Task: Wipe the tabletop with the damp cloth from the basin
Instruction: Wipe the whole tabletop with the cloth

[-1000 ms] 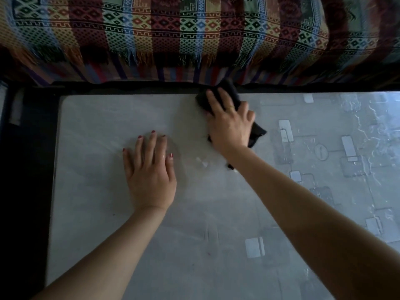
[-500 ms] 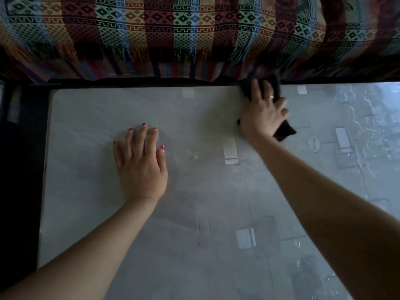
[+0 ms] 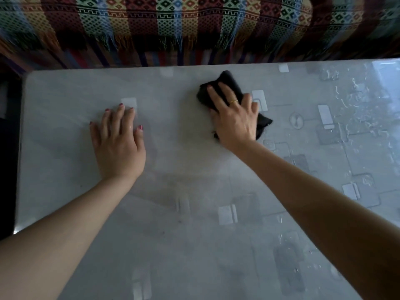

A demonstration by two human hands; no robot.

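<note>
Cloth (image 3: 229,83), dark and bunched, lies under the right hand (image 3: 234,120), whose straight, spread fingers press it flat on the tabletop (image 3: 194,245), toward the far edge. A gold ring (image 3: 233,102) sits on one finger. Well apart, the left hand (image 3: 118,139) rests palm down on the tabletop, fingers straight, holding nothing. Beyond the far edge hangs a striped, fringed blanket (image 3: 173,20).

This looks like a home living room: a sofa (image 3: 194,53) covered with a colourful woven fringed blanket (image 3: 164,20) stands just behind a low table (image 3: 173,234) with a shiny patterned cover.
</note>
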